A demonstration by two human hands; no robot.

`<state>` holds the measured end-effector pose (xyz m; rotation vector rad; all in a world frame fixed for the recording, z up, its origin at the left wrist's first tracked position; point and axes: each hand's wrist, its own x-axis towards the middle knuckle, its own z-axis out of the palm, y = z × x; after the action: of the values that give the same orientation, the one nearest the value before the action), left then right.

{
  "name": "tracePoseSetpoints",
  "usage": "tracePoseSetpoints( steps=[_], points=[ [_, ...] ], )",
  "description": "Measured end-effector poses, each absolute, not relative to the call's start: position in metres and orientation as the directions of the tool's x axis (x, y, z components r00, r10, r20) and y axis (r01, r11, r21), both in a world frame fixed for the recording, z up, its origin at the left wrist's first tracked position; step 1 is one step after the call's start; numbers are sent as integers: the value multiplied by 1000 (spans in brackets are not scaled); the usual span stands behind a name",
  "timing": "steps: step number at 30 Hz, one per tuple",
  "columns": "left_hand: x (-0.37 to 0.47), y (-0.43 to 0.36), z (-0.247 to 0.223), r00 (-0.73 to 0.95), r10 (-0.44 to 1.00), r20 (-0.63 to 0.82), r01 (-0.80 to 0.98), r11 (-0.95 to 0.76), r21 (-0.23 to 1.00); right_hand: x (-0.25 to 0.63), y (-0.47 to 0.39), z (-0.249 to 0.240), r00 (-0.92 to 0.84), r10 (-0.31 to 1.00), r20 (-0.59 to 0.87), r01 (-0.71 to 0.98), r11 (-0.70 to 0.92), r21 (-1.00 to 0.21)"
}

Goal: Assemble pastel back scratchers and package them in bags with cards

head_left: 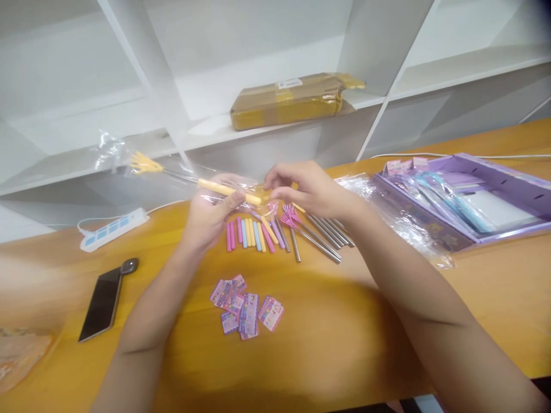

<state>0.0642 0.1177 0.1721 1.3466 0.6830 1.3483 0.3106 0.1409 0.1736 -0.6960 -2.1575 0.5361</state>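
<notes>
A yellow back scratcher (228, 191) with a hand-shaped head and a metal rod lies inside a clear plastic bag (183, 169). My left hand (210, 211) grips its handle through the bag, thumb on top. At the handle end, my right hand (307, 186) has its fingers and thumb curled together on the edge of the bag. Below my hands, several coloured handle tubes (249, 234) in pink, blue, yellow and purple lie in a row. Pink hand-shaped scratcher heads (291, 217) on metal rods rest beside them, with more metal rods (331, 229) to the right.
Printed cards (248, 314) are scattered nearer to me. A purple box (456, 241) with packaged items stands right, beside clear plastic bags (408, 229). Left are a power strip (114, 229), a phone (101, 304) and a small black object (130, 265). A taped carton (288, 106) sits on the shelf.
</notes>
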Motion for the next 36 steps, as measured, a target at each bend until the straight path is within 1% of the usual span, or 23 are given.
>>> tracePoseSetpoints(
  steps=[3,5,7,9,13,15,17,21,24,26,30,33,36],
  points=[
    [57,118,176,205,923,327,-280,-265,923,318,139,175,-548,572,611,193,797,-573],
    [54,119,177,238,924,299,-272,-232,934,320,136,176,-528,574,626,150,789,-596],
    [52,120,178,266,925,270,-265,-199,943,320,133,178,-512,585,629,147,781,-607],
    [51,122,178,279,928,246,-270,-170,948,318,132,180,-528,542,654,167,821,-546],
    [52,124,177,312,924,220,-299,-125,946,314,135,181,-580,373,724,167,924,-343],
    [53,125,177,333,920,206,-302,-103,948,312,137,179,-575,332,748,149,941,-303],
    [54,126,175,351,917,188,-294,-82,952,310,138,178,-563,311,766,122,948,-295],
    [59,130,166,397,902,171,-258,-70,964,308,139,176,-559,300,773,88,948,-305],
    [63,132,158,393,900,186,-232,-98,968,307,139,176,-616,331,715,84,930,-358],
    [65,132,154,370,904,214,-233,-132,963,306,138,176,-621,373,690,101,910,-401],
    [67,132,149,380,892,247,-231,-167,958,301,137,172,-549,460,698,128,871,-474],
    [69,131,148,419,877,234,-211,-157,965,296,138,168,-514,516,686,130,837,-532],
    [71,130,148,408,883,232,-232,-145,962,293,138,166,-479,548,686,122,815,-566]
  ],
)
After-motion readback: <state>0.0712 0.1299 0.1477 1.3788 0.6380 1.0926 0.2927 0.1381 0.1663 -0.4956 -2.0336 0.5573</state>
